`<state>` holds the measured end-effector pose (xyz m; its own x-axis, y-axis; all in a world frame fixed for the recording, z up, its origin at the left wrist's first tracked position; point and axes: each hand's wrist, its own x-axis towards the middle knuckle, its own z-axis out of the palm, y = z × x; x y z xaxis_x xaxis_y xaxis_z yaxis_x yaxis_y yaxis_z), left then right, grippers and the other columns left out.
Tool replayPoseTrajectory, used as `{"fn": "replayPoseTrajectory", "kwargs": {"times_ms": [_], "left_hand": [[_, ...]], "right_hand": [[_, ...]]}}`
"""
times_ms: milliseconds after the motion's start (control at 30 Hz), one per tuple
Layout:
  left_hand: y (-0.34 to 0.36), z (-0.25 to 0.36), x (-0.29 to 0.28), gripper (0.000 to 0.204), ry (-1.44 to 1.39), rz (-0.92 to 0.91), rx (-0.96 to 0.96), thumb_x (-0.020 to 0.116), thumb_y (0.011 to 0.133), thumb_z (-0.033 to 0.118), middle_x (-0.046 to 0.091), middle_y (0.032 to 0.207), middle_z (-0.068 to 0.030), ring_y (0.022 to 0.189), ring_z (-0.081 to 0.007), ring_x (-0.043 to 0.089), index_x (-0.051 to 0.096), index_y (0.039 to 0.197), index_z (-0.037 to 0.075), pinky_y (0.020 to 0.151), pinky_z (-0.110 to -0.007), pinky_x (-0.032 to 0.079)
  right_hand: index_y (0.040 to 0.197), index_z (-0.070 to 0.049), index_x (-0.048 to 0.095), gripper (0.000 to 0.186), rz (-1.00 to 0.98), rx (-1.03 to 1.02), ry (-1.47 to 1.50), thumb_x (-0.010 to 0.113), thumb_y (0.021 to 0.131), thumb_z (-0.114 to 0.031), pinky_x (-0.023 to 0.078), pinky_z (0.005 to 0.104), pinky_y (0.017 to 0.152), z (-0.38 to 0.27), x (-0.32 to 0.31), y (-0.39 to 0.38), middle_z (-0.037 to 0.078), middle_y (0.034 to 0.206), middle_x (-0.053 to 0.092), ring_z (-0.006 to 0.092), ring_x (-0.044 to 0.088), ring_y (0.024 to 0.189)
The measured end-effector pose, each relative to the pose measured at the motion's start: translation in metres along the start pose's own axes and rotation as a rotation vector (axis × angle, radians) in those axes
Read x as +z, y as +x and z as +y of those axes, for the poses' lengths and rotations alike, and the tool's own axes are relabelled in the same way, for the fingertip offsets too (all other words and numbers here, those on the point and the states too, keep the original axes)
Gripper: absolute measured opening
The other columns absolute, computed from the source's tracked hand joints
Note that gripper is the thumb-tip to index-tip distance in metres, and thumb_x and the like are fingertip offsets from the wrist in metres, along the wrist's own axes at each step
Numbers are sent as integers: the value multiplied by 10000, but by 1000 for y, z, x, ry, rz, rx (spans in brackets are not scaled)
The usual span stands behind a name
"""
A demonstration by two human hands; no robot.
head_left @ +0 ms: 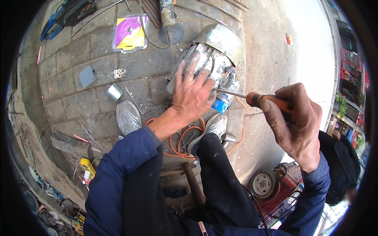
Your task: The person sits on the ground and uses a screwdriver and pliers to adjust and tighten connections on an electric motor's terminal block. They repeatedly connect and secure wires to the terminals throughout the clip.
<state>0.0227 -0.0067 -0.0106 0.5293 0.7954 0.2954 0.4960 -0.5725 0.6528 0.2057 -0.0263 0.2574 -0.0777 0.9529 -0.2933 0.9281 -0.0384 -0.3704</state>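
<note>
A grey metal machine (pixel 217 41) with a domed cover, exposed wires and a blue label lies on the paving in front of me; it looks like an electric motor or pump. My left hand (pixel 191 91) rests on its near side, fingers spread over the casing. In my right hand (pixel 296 124) is a screwdriver (pixel 271 104) with an orange and black handle, held from the right. Its shaft points left, and the tip meets the machine beside my left thumb, where the exact contact is hidden.
Left of the machine lie a terminal block (pixel 119 73), a grey square piece (pixel 87 76), a silver cylinder (pixel 114 93) and a hex key (pixel 135 100). Beyond are a packaged disc (pixel 130 33) and an angle grinder (pixel 168 19). An orange cord (pixel 182 143) loops round my shoe. A person (pixel 339 167) is at right.
</note>
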Motion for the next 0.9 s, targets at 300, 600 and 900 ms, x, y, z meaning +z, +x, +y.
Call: {"fn": "replayPoseTrajectory", "kwargs": {"times_ms": [300, 600, 900], "left_hand": [[2, 1, 0, 271, -8, -6, 3, 900, 783, 229, 712, 1304, -128, 1589, -456, 408, 801, 1012, 124, 1282, -698, 284], [1, 2, 0, 268, -8, 2, 6, 901, 784, 227, 709, 1293, -129, 1582, -464, 417, 796, 1008, 124, 1274, -702, 295], [3, 2, -1, 267, -11, 12, 16, 901, 783, 232, 705, 1284, -140, 1576, -467, 422, 781, 994, 122, 1268, -703, 306]], "right_hand": [[1091, -4, 615, 375, 126, -44, 77, 885, 833, 30, 573, 449, 745, -1, 12, 2, 160, 948, 636, 361, 694, 814], [1184, -16, 600, 455, -16, 98, 181, 911, 852, -2, 597, 382, 856, -11, 2, 5, 163, 1057, 694, 294, 754, 1008], [1221, -15, 570, 417, -160, -40, 183, 847, 910, 6, 570, 394, 791, -4, -13, 10, 179, 1029, 741, 276, 741, 858]]}}
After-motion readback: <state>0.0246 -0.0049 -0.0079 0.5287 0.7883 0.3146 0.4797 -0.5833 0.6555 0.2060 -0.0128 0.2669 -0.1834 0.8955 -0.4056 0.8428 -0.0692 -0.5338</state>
